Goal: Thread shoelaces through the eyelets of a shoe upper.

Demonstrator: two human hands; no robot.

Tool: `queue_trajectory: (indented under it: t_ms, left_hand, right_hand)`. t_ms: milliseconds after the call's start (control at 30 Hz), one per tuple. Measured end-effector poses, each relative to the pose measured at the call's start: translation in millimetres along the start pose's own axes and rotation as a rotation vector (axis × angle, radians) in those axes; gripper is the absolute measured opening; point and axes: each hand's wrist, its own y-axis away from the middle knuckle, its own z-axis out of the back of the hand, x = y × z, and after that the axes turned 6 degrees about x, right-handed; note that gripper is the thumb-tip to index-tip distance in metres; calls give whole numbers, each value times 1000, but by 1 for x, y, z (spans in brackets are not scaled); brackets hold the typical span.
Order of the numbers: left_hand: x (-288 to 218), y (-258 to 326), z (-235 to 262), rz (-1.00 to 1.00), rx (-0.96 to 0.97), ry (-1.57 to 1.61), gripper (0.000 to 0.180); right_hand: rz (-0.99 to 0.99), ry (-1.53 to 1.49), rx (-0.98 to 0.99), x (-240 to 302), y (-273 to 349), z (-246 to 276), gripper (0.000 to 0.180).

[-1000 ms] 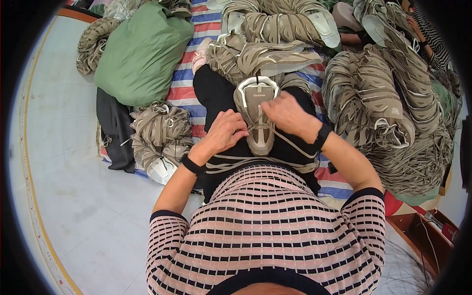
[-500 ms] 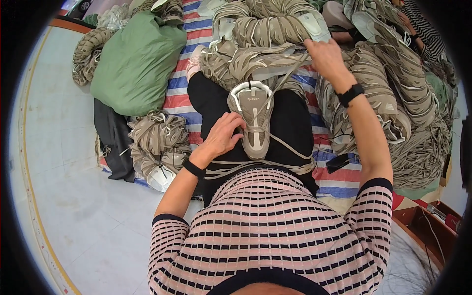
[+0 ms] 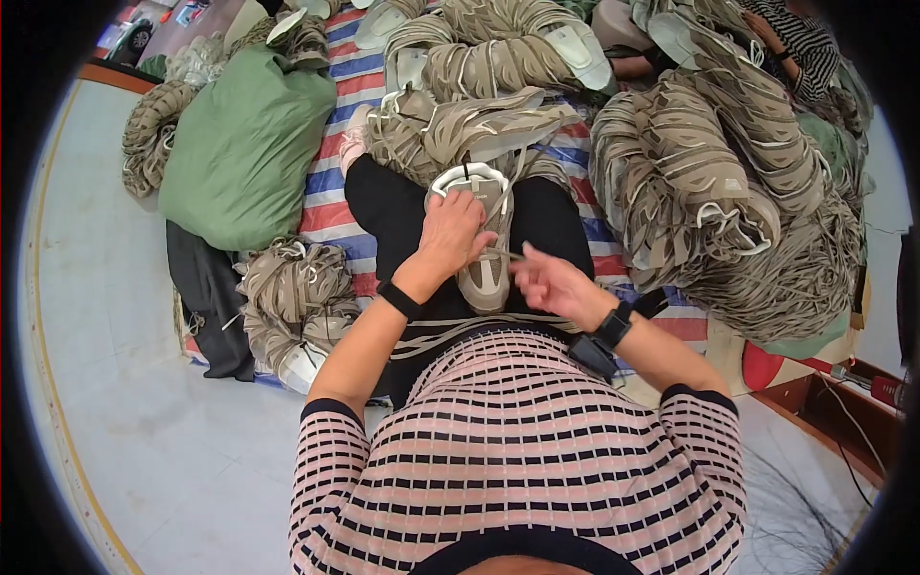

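Observation:
A taupe shoe upper (image 3: 486, 295) with a white-lined collar lies on my black-trousered lap, its toe toward me. Curled over its tongue and left side, my left hand (image 3: 450, 233) grips it and covers part of the lacing. Just right of the upper, my right hand (image 3: 559, 287) is closed at the fingertips on a thin taupe shoelace (image 3: 504, 254), which runs across from the upper. The fingertips are slightly blurred. More loose laces (image 3: 431, 337) lie over my lap near my waist.
Bundled shoe uppers (image 3: 704, 144) are heaped at the right, beside a pile of laces (image 3: 795, 283). More uppers (image 3: 489, 67) lie ahead on the striped sheet (image 3: 331, 206). A green sack (image 3: 244, 149) stands left, another bundle (image 3: 297, 297) nearer. Another person's striped sleeve (image 3: 815, 57) shows at far right.
My right hand has come back from far right, beyond the upper, to close beside it. My left hand has moved up from the lacing onto the tongue. The view has shifted slightly.

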Motion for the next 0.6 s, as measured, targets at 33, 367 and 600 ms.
queue_trajectory:
  t_ms: [33,367,600]
  left_hand:
    - [0,-2,-3,21,12,-27,26]
    - [16,-9,30,388,-31,1148,14]
    - [142,98,105,606,-818,1669,12]
  right_hand:
    - [9,0,0,1,-2,5,36]
    - [1238,-595,26,44,160,122,11]
    - [1634,-840,-273,-40,311,288,30]
